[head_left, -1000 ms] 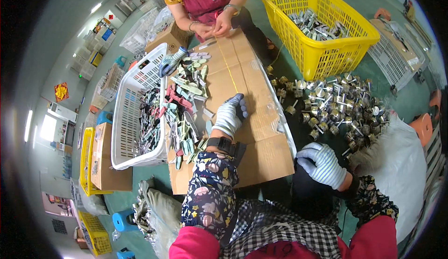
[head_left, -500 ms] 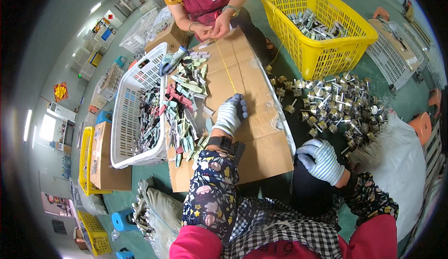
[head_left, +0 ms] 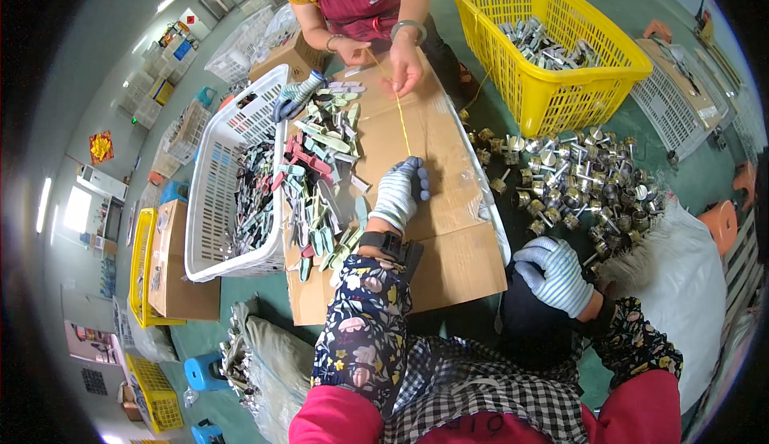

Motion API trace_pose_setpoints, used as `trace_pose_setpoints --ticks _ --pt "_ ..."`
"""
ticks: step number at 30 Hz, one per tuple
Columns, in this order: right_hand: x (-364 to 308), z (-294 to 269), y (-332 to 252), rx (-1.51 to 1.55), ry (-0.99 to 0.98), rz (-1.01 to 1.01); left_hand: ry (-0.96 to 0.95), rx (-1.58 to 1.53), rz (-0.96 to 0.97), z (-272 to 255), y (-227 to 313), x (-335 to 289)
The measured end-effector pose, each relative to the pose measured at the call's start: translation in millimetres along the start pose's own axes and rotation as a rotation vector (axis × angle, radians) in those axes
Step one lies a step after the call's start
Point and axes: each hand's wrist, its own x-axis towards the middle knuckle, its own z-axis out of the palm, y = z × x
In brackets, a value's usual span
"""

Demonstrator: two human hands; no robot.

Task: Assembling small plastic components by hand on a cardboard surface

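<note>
My left hand [head_left: 399,191], in a striped knit glove with grey-blue fingertips, is closed on one end of a yellow string [head_left: 404,128] above a flat cardboard sheet [head_left: 448,228]. The string runs taut to a person across from me, whose bare hands [head_left: 406,69] hold its other part. Beside my left hand, on the sheet's left side, lies a heap of green, pink and grey clips [head_left: 320,188]. My right hand [head_left: 554,277], gloved alike, rests with curled fingers on a dark surface [head_left: 533,328], apart from the string; nothing shows in it.
A white basket [head_left: 196,240] of clips stands left, with a glove [head_left: 298,98] on its rim. A yellow basket [head_left: 553,84] of metal pieces stands far right. Metal parts with stems [head_left: 573,180] are heaped right, beside a white sack [head_left: 681,284]. A blue stool [head_left: 207,373] stands lower left.
The other person's hands have moved apart, one reaching down along the string toward me. My left hand stays on the string, slightly shifted; my right hand has hardly moved.
</note>
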Motion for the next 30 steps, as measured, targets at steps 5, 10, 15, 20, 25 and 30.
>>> trace_pose_setpoints --ticks 5,10,15,20,25,30 --pt "0.3 0.2 -2.7 0.001 0.011 -0.001 -0.006 -0.003 0.021 -3.5 -1.4 -1.7" --pt "-0.4 -0.5 0.6 -0.012 0.01 0.01 -0.033 -0.045 0.07 -2.5 -5.6 -3.2" --pt "-0.5 -1.4 -0.3 -0.013 0.011 0.011 -0.031 -0.029 0.097 1.1 -7.5 -7.7" --pt "-1.8 -1.3 1.7 -0.006 0.022 0.008 -0.028 0.011 0.14 -0.2 -12.2 -10.9" --pt "-4.7 -1.0 -0.6 0.021 0.055 -0.011 -0.036 0.021 0.14 -0.2 -14.5 -22.1" --pt "-7.3 1.8 1.6 0.015 0.043 -0.021 -0.01 0.329 0.087 3.3 -15.1 -53.8"
